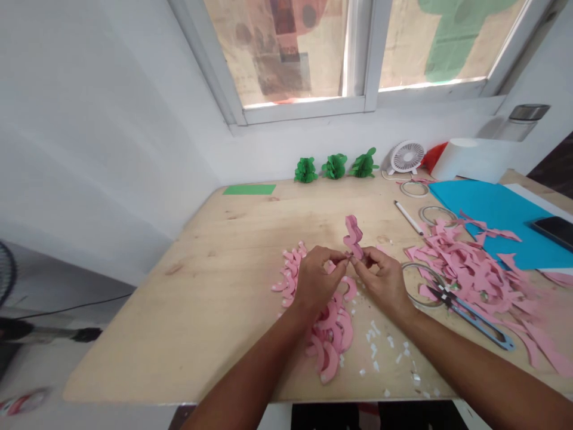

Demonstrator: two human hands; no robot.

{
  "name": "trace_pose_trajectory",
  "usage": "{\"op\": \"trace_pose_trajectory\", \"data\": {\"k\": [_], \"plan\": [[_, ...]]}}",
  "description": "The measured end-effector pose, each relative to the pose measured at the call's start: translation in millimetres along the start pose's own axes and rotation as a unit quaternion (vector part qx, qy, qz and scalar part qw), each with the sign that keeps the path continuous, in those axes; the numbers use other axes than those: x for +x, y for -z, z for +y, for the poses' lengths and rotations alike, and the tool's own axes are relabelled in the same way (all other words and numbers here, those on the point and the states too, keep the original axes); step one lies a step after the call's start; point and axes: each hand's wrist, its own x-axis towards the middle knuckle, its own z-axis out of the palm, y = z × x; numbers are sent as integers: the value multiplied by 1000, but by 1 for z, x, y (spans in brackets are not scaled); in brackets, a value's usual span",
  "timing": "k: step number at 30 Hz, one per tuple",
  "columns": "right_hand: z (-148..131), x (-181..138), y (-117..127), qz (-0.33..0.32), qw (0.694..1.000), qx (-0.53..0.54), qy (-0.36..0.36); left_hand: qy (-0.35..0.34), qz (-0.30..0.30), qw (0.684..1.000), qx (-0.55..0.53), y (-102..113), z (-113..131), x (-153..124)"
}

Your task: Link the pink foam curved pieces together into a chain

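Observation:
Both hands meet over the front middle of the wooden table. My right hand (384, 280) is closed in a pinch on a wavy stack of pink paper (353, 234), which stands up from the fingers. My left hand (320, 276) pinches at the lower end of that same stack, fingertips against those of the right. What exactly lies between the left fingertips is too small to make out. Curved pink paper pieces (329, 358) lie in a heap under and beside my left hand, some with small white patches at their ends. White paper bits (373, 349) are scattered below my right hand.
Blue-handled scissors (481, 322) and pink scraps (470, 269) lie at right, with tape rolls (414, 190), a white pen (408, 217), blue sheets (474, 203) and a phone (555, 232). Green paper shapes (335, 166) and a small fan (406, 157) stand by the wall. A green strip (249, 189) lies back left.

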Motion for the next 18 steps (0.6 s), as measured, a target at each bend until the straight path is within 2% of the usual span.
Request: {"op": "trace_pose_trajectory", "data": {"k": [5, 10, 14, 18], "plan": [[0, -1, 0, -1, 999, -3, 40, 74, -13, 997, -16, 1, 1, 0], [-1, -2, -1, 1, 998, -7, 55, 108, -29, 993, -32, 2, 1, 1], [-2, -1, -1, -3, 1000, 7, 28, 113, -32, 993, -28, 3, 1, 1], [1, 2, -1, -6, 998, 47, -42, 93, -43, 995, -16, 3, 0, 1]]}}
